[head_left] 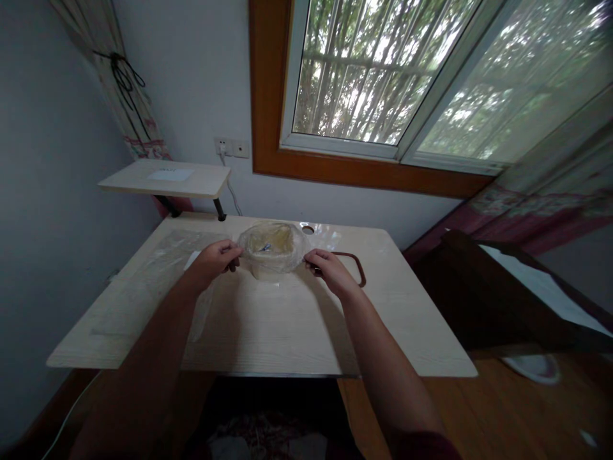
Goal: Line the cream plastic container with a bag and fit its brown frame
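A clear plastic bag is spread wide over and around a box-shaped container at the back middle of the table. Inside show a yellowish surface and a small dark and bluish item too small to name. My left hand pinches the bag's left edge. At the opposite edge, my right hand pinches the plastic, its fingertips partly hidden. Behind the right hand lies a brown rim with rounded corners, partly covered by the hand. A small white piece shows beside the left hand.
Clear plastic sheeting covers the left of the pale table. A raised shelf with a paper stands at the back left. A cable hole is near the back edge. Dark furniture stands at the right.
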`<action>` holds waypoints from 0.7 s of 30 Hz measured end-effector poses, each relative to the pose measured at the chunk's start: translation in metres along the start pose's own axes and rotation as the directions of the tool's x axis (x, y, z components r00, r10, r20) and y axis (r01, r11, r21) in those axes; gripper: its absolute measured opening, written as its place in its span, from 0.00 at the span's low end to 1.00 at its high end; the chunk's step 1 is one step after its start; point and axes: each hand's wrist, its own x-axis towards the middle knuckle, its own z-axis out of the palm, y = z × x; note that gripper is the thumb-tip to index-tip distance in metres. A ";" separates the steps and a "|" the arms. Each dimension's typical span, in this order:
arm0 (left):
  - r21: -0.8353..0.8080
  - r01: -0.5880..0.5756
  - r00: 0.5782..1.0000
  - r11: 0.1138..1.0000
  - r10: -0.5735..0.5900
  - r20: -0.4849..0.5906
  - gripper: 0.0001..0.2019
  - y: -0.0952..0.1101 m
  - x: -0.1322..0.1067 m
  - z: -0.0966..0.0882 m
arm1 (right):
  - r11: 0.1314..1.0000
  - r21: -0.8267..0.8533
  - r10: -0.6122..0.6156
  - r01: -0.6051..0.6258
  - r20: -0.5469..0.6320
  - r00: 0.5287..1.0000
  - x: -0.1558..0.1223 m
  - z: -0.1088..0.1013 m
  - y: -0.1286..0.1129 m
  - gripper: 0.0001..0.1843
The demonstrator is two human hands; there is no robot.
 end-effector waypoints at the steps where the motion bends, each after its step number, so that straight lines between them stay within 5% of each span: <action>1: -0.017 -0.008 1.000 1.000 0.008 -0.008 0.16 0.001 0.000 0.000 | 1.000 0.016 -0.013 0.013 0.000 1.000 -0.001 0.000 -0.001 0.15; 13: -0.547 0.025 0.999 0.837 -0.006 0.037 0.14 0.012 0.007 -0.008 | 0.950 0.275 -0.114 0.145 -0.127 0.985 -0.005 0.003 -0.020 0.10; 21: -0.438 -0.081 0.993 0.895 0.036 -0.109 0.11 0.023 0.013 -0.009 | 0.930 0.231 -0.226 0.284 -0.248 0.942 0.008 0.004 -0.025 0.08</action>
